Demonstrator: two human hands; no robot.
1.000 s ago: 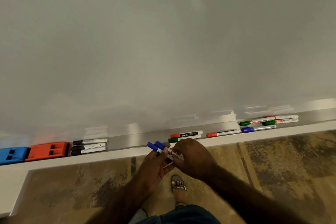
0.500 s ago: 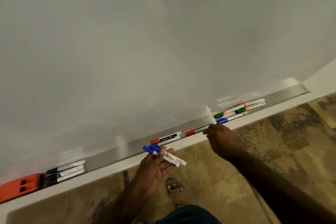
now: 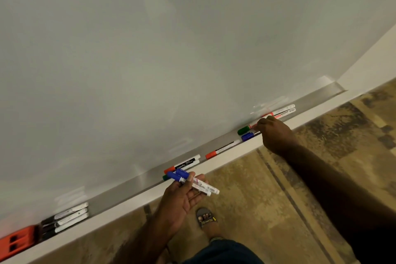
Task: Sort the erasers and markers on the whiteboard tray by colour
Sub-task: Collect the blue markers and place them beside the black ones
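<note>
My left hand (image 3: 182, 197) holds two blue-capped markers (image 3: 192, 181) just below the whiteboard tray (image 3: 120, 196). My right hand (image 3: 276, 133) reaches onto the tray at the right, fingers over a blue-capped marker (image 3: 247, 136) and a green-capped marker (image 3: 244, 130); whether it grips one is hidden. Two more markers (image 3: 282, 111) lie beyond the hand. A red-capped marker (image 3: 220, 150) lies mid-tray. A red-capped marker (image 3: 182, 165) and a green-capped one (image 3: 165, 177) lie beside my left hand. Three black markers (image 3: 64, 219) and a red eraser (image 3: 17, 242) sit at the left.
The whiteboard (image 3: 171, 49) fills the upper view. The tray's white front ledge (image 3: 128, 204) runs diagonally. Below are a patterned floor (image 3: 267, 199) and my sandalled foot (image 3: 205, 218). A white wall (image 3: 372, 58) meets the board at the right.
My right hand has left the blue markers in my left hand and moved right along the tray to the blue and green markers. The view has swung right; the blue eraser is out of frame.
</note>
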